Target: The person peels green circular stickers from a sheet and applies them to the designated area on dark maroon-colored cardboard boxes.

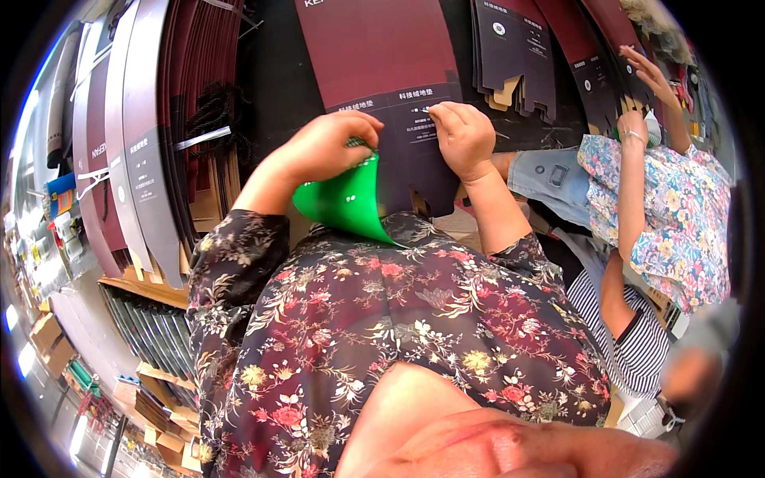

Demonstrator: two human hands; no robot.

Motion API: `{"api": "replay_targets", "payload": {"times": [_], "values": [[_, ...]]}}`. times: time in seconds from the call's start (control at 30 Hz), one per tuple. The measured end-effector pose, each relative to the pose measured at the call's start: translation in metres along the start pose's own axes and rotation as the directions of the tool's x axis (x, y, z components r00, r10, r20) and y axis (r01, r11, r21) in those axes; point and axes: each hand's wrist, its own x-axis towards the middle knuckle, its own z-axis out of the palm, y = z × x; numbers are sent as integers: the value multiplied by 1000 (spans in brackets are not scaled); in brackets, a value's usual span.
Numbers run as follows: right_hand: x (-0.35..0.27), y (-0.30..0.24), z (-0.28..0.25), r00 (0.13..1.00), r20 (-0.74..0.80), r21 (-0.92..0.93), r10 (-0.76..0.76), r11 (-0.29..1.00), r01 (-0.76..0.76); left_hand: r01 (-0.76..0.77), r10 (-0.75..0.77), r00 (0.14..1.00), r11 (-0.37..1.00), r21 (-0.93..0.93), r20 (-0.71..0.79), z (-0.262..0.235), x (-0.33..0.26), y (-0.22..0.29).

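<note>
At left, my left grip [328, 149] pinches the curled glossy green sheet [343, 199], best held steady; right grip [466, 142] together, contents unclear.

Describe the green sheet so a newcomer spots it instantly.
On the black work surface, find the central maroon-and-dark panel. At its lower left, the left hand holds the curled sheet. Its vivid green stands out against the panel's muted colours.

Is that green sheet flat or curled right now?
Curled: the green sheet bends in a visible curve below the left hand, which holds its upper edge.
</note>
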Motion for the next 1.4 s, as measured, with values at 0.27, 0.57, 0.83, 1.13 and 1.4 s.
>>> {"api": "replay_targets", "payload": {"times": [0.27,0.57,0.83,1.13,1.4], "values": [[-2,-7,3,997,43,-57,-61,996,64,-31,15,998,966,257,63,28,20,10],[-7,-11,5,995,45,-83,-93,992,96,-70,51,996,955,290,74,33,23,11],[-10,-12,5,992,47,-98,-115,988,119,-37,31,999,950,309,23,38,24,12],[-9,-17,4,991,79,-121,-109,986,118,32,-75,995,872,489,69,44,34,20],[-15,-11,-3,968,90,-45,233,972,-229,-40,-132,975,693,720,181,46,41,40]]}}
